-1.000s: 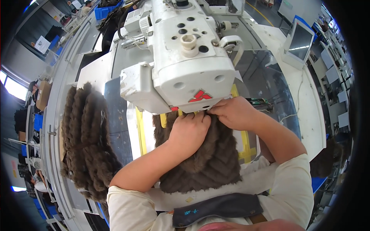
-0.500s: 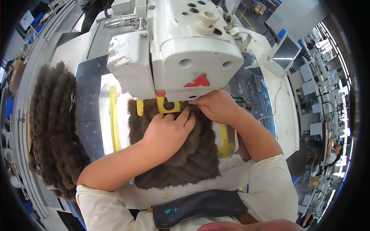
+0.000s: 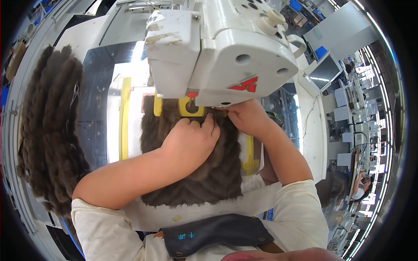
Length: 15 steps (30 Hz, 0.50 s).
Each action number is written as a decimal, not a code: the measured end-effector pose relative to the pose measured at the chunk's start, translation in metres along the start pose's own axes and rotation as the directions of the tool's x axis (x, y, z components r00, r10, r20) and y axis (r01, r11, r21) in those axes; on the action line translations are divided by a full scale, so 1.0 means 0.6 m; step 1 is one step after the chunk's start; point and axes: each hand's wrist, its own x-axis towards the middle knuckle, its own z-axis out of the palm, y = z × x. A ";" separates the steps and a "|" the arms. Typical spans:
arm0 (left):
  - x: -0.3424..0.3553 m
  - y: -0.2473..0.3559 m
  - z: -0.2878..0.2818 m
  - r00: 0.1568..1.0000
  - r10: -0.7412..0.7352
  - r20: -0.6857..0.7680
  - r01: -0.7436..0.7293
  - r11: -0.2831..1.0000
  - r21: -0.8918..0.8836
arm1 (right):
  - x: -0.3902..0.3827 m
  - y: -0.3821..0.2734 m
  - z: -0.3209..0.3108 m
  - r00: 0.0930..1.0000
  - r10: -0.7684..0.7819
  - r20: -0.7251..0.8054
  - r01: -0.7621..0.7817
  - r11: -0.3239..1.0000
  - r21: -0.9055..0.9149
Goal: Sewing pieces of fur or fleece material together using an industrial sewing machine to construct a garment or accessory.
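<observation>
A rectangular piece of brown fur with diagonal ridges lies under the head of a white sewing machine. My left hand rests on its upper part, fingers bent into the pile and fingertips close to a yellow U-shaped plate. Close by on the right, my right hand pinches at the fur's far edge, just beneath the machine head. Some of its fingers are hidden by the hand itself, and the machine covers the fur's far end.
Yellow strips line the white work plate beside the fur. A thick pile of brown fur pieces lies to the left. A screen stands at the right, and a dark apron bib shows at the near edge.
The view has shifted, so the machine head sits farther right and higher in the picture. Both hands keep nearly the same grip on the fur, with only slight finger movement.
</observation>
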 end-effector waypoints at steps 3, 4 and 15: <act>-0.001 -0.004 0.002 1.000 -0.001 0.011 0.001 1.000 0.002 | 0.004 0.000 0.000 1.000 -0.024 -0.007 0.023 0.999 -0.029; -0.002 -0.005 0.004 1.000 -0.007 0.012 0.007 1.000 -0.003 | 0.006 -0.002 -0.001 1.000 -0.025 -0.003 0.025 0.999 -0.030; 0.018 -0.025 -0.003 0.988 -0.044 0.150 0.052 0.997 -0.051 | 0.018 0.035 0.015 0.998 0.003 -0.064 -0.004 1.000 -0.019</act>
